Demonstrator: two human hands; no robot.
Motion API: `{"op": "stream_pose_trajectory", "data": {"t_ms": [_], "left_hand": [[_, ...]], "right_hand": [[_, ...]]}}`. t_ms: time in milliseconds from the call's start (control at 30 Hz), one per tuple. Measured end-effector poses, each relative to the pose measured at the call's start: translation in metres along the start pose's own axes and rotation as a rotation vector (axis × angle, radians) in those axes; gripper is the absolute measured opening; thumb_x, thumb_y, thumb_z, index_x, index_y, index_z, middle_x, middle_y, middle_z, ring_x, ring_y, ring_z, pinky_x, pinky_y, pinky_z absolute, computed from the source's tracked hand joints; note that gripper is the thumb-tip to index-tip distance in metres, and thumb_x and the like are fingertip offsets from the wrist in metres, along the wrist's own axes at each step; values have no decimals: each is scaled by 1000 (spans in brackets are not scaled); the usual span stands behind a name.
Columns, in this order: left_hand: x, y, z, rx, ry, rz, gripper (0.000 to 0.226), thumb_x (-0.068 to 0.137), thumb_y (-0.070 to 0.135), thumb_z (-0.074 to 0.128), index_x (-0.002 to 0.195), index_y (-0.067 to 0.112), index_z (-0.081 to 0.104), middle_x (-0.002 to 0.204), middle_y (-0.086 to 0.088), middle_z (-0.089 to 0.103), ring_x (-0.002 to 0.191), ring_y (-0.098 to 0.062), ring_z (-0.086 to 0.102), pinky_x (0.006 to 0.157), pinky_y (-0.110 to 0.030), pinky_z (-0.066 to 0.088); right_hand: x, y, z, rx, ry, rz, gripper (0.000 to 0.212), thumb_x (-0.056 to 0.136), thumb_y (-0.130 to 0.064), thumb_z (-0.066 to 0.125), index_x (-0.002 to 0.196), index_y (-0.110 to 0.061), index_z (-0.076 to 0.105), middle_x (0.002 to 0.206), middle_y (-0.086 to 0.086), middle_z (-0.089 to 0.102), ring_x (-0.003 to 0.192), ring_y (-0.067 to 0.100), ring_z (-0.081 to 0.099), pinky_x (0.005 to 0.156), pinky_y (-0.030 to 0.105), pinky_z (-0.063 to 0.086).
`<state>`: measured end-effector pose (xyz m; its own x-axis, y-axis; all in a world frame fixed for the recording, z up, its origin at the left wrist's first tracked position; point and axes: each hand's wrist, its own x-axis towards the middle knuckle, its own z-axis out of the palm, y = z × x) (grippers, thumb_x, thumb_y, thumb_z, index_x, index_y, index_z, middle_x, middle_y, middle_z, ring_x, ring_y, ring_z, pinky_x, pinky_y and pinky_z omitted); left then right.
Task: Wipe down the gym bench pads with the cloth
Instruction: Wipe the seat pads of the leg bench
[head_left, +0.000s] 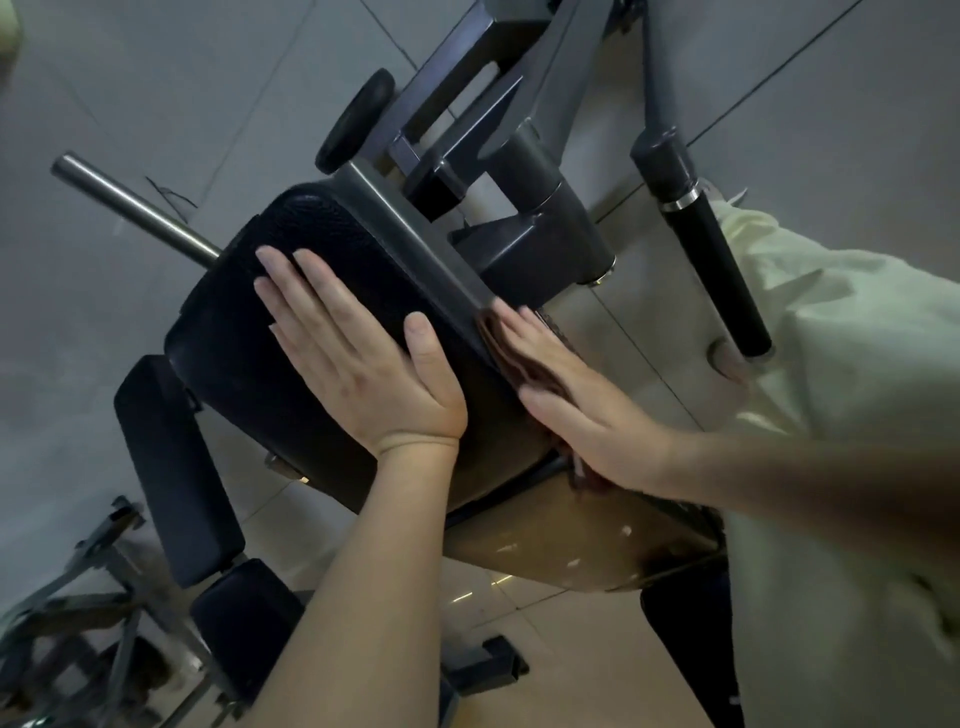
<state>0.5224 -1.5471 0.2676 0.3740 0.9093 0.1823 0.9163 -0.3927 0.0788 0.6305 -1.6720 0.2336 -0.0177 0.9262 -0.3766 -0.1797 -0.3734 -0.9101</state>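
Fingers (298, 291) of the left hand (363, 364) lie straight and flat on the big black pad (244, 353), whose long axis runs from 11 to 5 o'clock. The right hand (587, 415), fingers also straight, presses the single brown cloth (506, 358) against the pad's 3 o'clock edge. Three pads show in all, with two smaller pads (176, 467) at 7 o'clock.

A bare steel bar (135, 208) jutted out beyond the fingertips of the left hand (363, 364). Above both hands stood a grey metal frame (556, 78) with a black wheel (358, 122). A black-gripped handle (717, 275) hung past the right hand (587, 410), beside a pale green garment (857, 415). Grey tiles (156, 78) lay behind.
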Motion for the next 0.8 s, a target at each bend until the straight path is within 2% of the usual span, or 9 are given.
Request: {"op": "stream_pose_trajectory", "data": {"t_ms": [67,133,267,367,467,533,600,733,800], "left_hand": [[0,-1,0,1,-1,7,73,94,36,27,148,-12,20,156,-33,19,148,-43,16,123,-46,11],[0,-1,0,4,-4,16,72,94,36,28,148,-12,21,156,-33,20,147,-43,16,122,-47,12],[0,-3,0,23,-4,16,73,95,38,27,148,-12,20,155,-34,20,147,-43,16,123,-45,11],[-1,-1,-2,10,-20,7,74,96,39,27,149,-11,17,156,-33,16,148,-43,13,123,-45,9],[-1,-1,-2,15,-28,6,73,96,37,27,149,-12,18,156,-33,16,148,-43,13,123,-45,9],[-1,-2,-2,12,-31,5,74,97,40,26,148,-13,18,156,-34,17,148,-43,14,123,-43,8],[-1,-2,-2,6,-22,6,75,99,43,23,148,-13,18,156,-33,17,148,-43,14,123,-43,8],[1,-1,-2,-17,-29,5,72,95,37,24,149,-11,17,157,-31,16,149,-41,13,123,-46,9],[-2,1,-2,-31,-23,0,72,95,36,25,150,-10,16,158,-31,16,149,-41,13,123,-46,9]], "right_hand": [[-14,2,4,8,-11,53,54,102,-27,37,149,-39,14,162,-24,9,149,-4,-4,124,35,5],[-3,-6,6,-15,27,40,55,101,-28,37,150,-36,13,163,-20,8,149,-3,-5,123,32,5],[68,-39,4,-79,88,-112,60,101,-24,40,154,-8,18,164,5,12,152,19,-2,123,31,4],[126,-71,-3,-41,62,-211,56,100,-18,40,150,4,27,162,19,15,151,32,1,120,31,2],[142,-74,-9,-45,-20,-239,52,103,-18,41,151,0,28,164,16,10,152,31,-3,119,30,2],[122,-59,-8,-26,2,-256,54,104,-20,40,153,-2,25,164,15,10,152,29,-3,120,28,1],[84,-35,-3,-53,46,-264,57,103,-21,41,154,-5,21,164,12,11,152,25,-1,123,33,3],[5,8,1,-100,-27,-113,62,103,-24,43,155,-21,10,165,-8,2,151,8,-7,124,31,3],[-14,13,4,-151,-51,-83,64,104,-28,42,156,-22,6,165,-12,-1,150,4,-11,124,32,3]]}}
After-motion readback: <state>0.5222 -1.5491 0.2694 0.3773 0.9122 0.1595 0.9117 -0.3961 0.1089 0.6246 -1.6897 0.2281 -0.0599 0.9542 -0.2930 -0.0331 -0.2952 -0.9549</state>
